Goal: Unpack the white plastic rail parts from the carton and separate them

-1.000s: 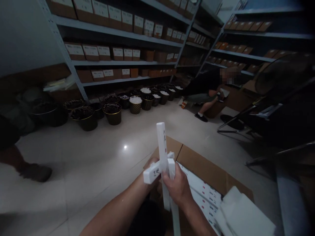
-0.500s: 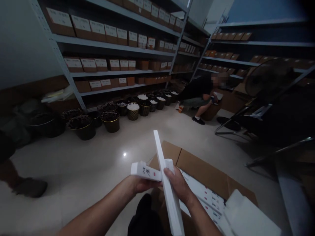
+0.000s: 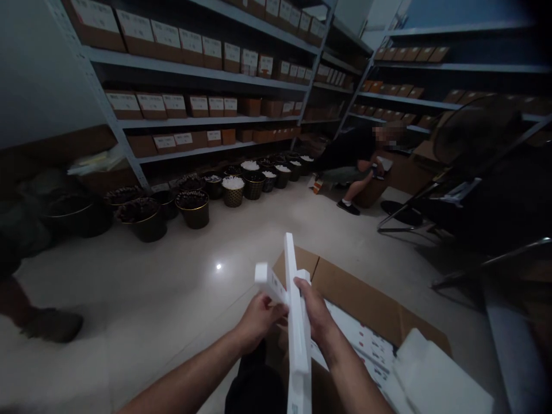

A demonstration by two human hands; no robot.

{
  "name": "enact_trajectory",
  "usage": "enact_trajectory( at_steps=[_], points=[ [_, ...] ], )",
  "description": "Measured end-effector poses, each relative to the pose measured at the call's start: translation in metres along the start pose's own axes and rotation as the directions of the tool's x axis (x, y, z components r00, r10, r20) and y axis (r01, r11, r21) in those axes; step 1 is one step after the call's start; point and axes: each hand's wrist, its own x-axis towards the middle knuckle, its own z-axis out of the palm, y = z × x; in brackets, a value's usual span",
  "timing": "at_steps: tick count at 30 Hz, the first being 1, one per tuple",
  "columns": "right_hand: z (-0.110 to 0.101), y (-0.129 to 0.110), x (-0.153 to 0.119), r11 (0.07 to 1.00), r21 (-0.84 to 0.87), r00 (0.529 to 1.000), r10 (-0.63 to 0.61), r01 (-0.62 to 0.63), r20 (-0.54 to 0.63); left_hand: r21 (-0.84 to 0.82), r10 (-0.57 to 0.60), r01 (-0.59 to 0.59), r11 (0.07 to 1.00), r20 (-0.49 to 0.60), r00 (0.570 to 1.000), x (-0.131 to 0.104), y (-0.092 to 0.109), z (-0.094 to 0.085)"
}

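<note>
My right hand (image 3: 318, 310) is closed around a long, narrow white box (image 3: 294, 305), which stands on edge and points away from me. Another white piece shows behind its fingers. To the left, a white box with print on its side (image 3: 271, 280) sticks out at an angle against the long one. The fingers of my left hand (image 3: 261, 322) are bent in at its lower edge, the thumb pointing right; part of their grip is hidden. Below and right of both hands is an open cardboard carton (image 3: 357, 290), holding several white boxes (image 3: 366, 342) with black characters and red marks.
A white sheet or foam piece (image 3: 440, 374) lies over the carton's right end. Gold-rimmed baskets (image 3: 192, 210) line the floor below shelves (image 3: 194, 72) of labelled boxes. A seated person (image 3: 351, 155) works beyond, near a fan (image 3: 459, 135). Another person's foot (image 3: 52, 325) is at left.
My left hand has come from underneath to the near side of the printed box, which has turned to point more away from me. The long box has swung slightly right.
</note>
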Motion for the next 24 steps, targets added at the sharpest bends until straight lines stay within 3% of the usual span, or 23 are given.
enact_trajectory(
  at_steps=[2, 4, 7, 9, 14, 18, 20, 22, 24],
  points=[
    [0.001, -0.003, 0.001, 0.999, -0.023, 1.0, -0.026, 0.026, 0.003, 0.109, 0.016, -0.002, 0.994, -0.126, 0.992, 0.012, -0.003, -0.01],
    [0.001, -0.007, 0.003, 0.986, -0.111, 0.992, -0.128, 0.127, -0.004, 0.153, 0.053, -0.023, 0.988, -0.193, 0.98, 0.023, -0.002, -0.022],
    [0.003, -0.012, 0.009, 0.894, -0.365, 0.957, -0.29, 0.259, -0.031, 0.094, 0.068, -0.046, 0.995, -0.243, 0.968, 0.032, 0.002, -0.033],
    [0.01, -0.011, 0.017, 0.807, -0.539, 0.945, -0.321, 0.239, -0.062, -0.004, 0.013, -0.015, 1.0, -0.264, 0.964, 0.033, 0.0, -0.031],
    [0.038, 0.008, 0.032, 0.752, -0.641, 0.969, -0.24, 0.154, -0.048, -0.338, -0.2, 0.134, 0.932, -0.171, 0.965, 0.04, -0.02, -0.027],
    [0.048, 0.022, 0.033, 0.774, -0.611, 0.985, -0.162, 0.163, 0.058, -0.472, -0.413, 0.365, 0.803, 0.001, 0.911, 0.053, -0.03, -0.056],
    [0.047, 0.021, 0.038, 0.793, -0.591, 0.988, -0.143, 0.149, 0.058, -0.491, -0.425, 0.349, 0.799, -0.05, 0.904, 0.054, -0.032, -0.074],
    [0.046, 0.017, 0.051, 0.809, -0.576, 0.99, -0.139, 0.121, 0.013, -0.454, -0.364, 0.282, 0.845, -0.101, 0.926, 0.048, -0.033, -0.085],
    [0.047, 0.012, 0.073, 0.819, -0.567, 0.989, -0.142, 0.089, -0.051, -0.393, -0.317, 0.281, 0.875, -0.028, 0.948, 0.04, -0.033, -0.09]
  ],
)
